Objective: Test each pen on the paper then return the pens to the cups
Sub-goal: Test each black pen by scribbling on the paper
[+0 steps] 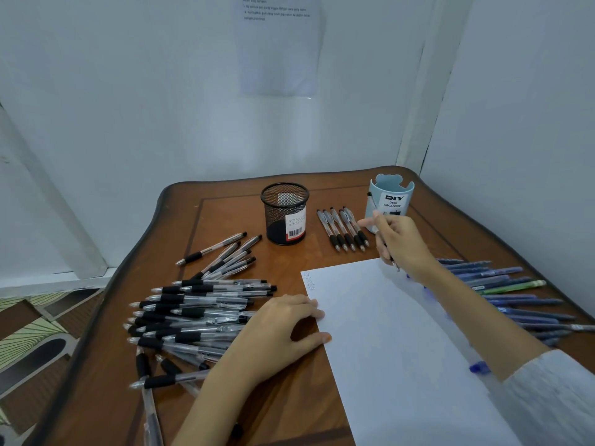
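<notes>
Head view: right grip [399, 243] is closed round a clear ballpoint pen [372, 204], tip down at the far edge of the paper [386, 333], just near of the blue desk organizer cup [391, 197]. Left grip [283, 326] holds nothing, fingers loose, resting on the paper's left edge on the bench [225, 217]. Pen likely light, stiff, with a slick barrel; best held at the black rubber sleeve near the tip. Black mesh cup [285, 217] is far centre.

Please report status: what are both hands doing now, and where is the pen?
Left hand flat on paper edge. Right hand grips pen at paper's far corner, by blue cup. Row of five pens close beside its fingers.
</notes>
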Motion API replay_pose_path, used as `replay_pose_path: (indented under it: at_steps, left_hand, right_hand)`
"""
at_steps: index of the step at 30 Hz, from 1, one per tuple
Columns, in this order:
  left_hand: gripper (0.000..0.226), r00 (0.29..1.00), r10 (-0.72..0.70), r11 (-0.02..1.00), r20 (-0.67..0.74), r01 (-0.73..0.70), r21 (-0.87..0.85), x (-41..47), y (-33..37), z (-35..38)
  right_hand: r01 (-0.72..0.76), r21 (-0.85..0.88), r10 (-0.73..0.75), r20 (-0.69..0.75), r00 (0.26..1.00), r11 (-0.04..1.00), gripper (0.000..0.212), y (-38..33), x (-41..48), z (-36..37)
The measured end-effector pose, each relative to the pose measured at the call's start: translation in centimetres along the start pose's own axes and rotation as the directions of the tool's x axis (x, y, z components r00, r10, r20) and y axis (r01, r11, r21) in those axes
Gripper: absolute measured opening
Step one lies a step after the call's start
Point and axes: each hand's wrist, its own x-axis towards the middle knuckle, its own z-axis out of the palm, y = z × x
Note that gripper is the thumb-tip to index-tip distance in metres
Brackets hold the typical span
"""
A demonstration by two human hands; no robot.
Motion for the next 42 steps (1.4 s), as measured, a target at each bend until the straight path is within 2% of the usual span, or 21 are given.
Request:
replay_pose_path:
  at_steps: [2,5,7,10,13,17,20,25,28,30,32,34,37,42]
  left_hand:
    - [0.047,1.000,0.001,1.000,-0.004,-0.001,0.000,0.0,-0.1,0.0]
    - [0.047,1.000,0.008,1.000,-0.009,-0.008,-0.001,0.0,-0.2,0.1]
    - [0.047,1.000,0.012,1.000,-0.014,-0.013,-0.003,0.0,-0.2,0.1]
    - [0.047,1.000,0.018,1.000,-0.016,-0.018,-0.003,0.1,-0.3,0.2]
    - [0.048,1.000,0.015,1.000,-0.020,-0.015,-0.005,0.1,-0.3,0.2]
    - [0.048,1.000,0.020,1.000,-0.024,-0.020,-0.001,0.1,-0.3,0.3]
    - [0.048,1.000,0.013,1.000,-0.020,-0.013,-0.002,0.1,-0.3,0.3]
    - [0.047,1.000,-0.007,1.000,0.004,0.007,-0.002,0.1,-0.1,0.1]
    - [0.046,1.000,-0.011,1.000,0.005,0.011,0.009,-0.2,0.3,0.0]
    - [0.045,1.000,-0.023,0.999,0.000,0.023,0.034,-0.5,0.6,0.1]
    - [0.044,0.999,-0.030,0.993,-0.012,0.032,0.116,-0.5,1.0,0.3]
    - [0.042,0.999,-0.028,0.968,-0.027,0.034,0.249,-0.6,1.7,0.5]
    - [0.037,0.996,0.006,0.942,-0.090,0.025,0.335,-1.3,3.0,0.7]
    - [0.042,0.996,0.022,0.992,-0.089,-0.010,0.129,-5.0,4.3,1.1]
  right_hand:
    - [-0.067,-0.063,0.067,0.005,0.998,0.996,0.028,-0.1,0.9,0.1]
    - [-0.183,-0.106,0.193,0.088,0.977,0.977,0.022,-0.3,2.5,0.7]
    - [-0.121,-0.263,0.153,0.101,0.983,0.957,0.024,-0.1,3.6,1.3]
    - [-0.021,-0.506,0.036,0.019,0.999,0.862,0.022,0.5,5.3,2.3]
    - [-0.026,-0.617,-0.003,-0.046,0.999,0.786,0.023,0.8,6.6,3.3]
    - [-0.036,-0.745,-0.003,-0.051,0.999,0.667,0.017,0.3,6.8,4.2]
    - [-0.034,-0.758,-0.020,-0.063,0.998,0.652,0.015,0.1,5.8,4.4]
    - [0.005,-0.644,-0.058,-0.062,0.996,0.765,0.017,-0.7,1.7,3.3]
    - [0.025,-0.556,0.007,0.054,0.999,0.831,0.016,-1.5,-1.9,2.9]
    - [0.037,-0.509,0.082,0.209,0.974,0.860,0.017,-2.2,-4.2,2.4]
    - [0.117,-0.571,0.154,0.405,0.901,0.812,0.028,-2.5,-6.0,2.1]
    - [0.244,-0.676,0.211,0.517,0.829,0.696,0.047,-2.1,-7.1,2.0]
    - [0.293,-0.706,0.203,0.528,0.825,0.644,0.055,-1.8,-8.0,2.0]
    - [0.305,-0.692,0.123,0.496,0.860,0.655,0.051,-1.9,-9.0,2.4]
